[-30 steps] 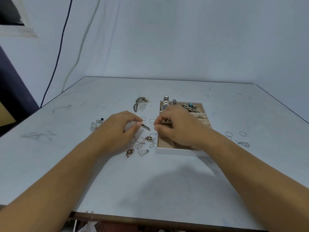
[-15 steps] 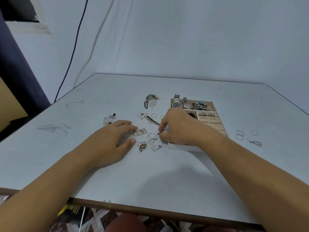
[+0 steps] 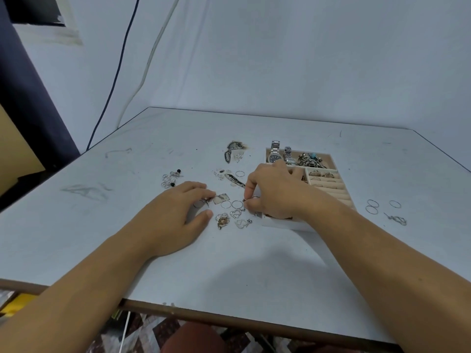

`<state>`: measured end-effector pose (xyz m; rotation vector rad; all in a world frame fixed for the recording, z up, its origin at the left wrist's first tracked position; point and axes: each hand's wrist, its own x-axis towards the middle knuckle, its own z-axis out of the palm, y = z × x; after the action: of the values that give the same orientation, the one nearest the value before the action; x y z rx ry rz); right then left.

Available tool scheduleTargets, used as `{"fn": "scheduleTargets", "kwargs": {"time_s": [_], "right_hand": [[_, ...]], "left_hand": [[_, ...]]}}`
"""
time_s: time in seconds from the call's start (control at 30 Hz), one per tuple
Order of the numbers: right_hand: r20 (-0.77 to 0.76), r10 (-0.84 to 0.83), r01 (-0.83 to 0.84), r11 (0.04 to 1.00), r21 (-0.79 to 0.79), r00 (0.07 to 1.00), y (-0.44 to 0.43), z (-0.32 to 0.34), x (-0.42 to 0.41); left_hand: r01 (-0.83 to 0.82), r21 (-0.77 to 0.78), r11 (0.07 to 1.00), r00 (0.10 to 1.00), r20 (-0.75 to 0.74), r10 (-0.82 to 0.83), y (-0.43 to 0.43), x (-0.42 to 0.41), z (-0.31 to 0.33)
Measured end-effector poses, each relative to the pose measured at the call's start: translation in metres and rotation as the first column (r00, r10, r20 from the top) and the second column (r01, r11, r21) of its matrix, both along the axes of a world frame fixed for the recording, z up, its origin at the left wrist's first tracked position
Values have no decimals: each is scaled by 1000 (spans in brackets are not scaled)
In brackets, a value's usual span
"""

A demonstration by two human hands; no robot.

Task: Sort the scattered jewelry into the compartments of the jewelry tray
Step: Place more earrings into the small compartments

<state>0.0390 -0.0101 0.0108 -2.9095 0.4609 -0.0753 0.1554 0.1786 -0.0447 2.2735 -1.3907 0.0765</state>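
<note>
The beige jewelry tray (image 3: 285, 224) sits right of centre, with watches (image 3: 275, 154) in its far compartment and rings in its roll slots (image 3: 328, 186). My right hand (image 3: 274, 192) lies over the tray's left side, and its curled fingertips pinch a small silver piece (image 3: 245, 200) just off the tray. My left hand (image 3: 175, 215) rests flat on the table, fingertips touching a small earring (image 3: 207, 200). Between the hands lie two thin rings (image 3: 231, 204), heart-shaped earrings (image 3: 235, 213), a gold pendant (image 3: 222, 220) and a long leaf-shaped piece (image 3: 235, 180).
More earrings with black beads (image 3: 170, 178) lie to the left, and dark shell-like pieces (image 3: 233, 147) lie farther back. Three thin rings (image 3: 372, 206) and a small chain piece (image 3: 396, 219) lie right of the tray. The table's front edge (image 3: 229, 317) is close to me.
My left hand has let go of the long leaf-shaped piece, which now lies on the table, and has settled flat. My right hand moved from over the tray down to the loose pieces.
</note>
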Motion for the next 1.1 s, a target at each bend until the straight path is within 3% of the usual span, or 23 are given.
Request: {"fn": "scheduleTargets", "kwargs": {"time_s": [0.17,0.4,0.67,1.1], "right_hand": [[64,43,-44,999,20,997,-1,-1,0],[339,30,-162,916,367,940,-10,6,0],[463,-27,-191,888,419,886,-18,0,-8],[426,16,-189,911,368,905,-18,-8,-12]], "left_hand": [[1,-13,1000,1000,-5,-1,0,-1,0],[63,-131,989,998,5,-63,-3,-3,0],[186,-163,969,981,-29,-193,-4,-12,2],[115,-174,978,989,-71,-128,-8,-15,4]]}}
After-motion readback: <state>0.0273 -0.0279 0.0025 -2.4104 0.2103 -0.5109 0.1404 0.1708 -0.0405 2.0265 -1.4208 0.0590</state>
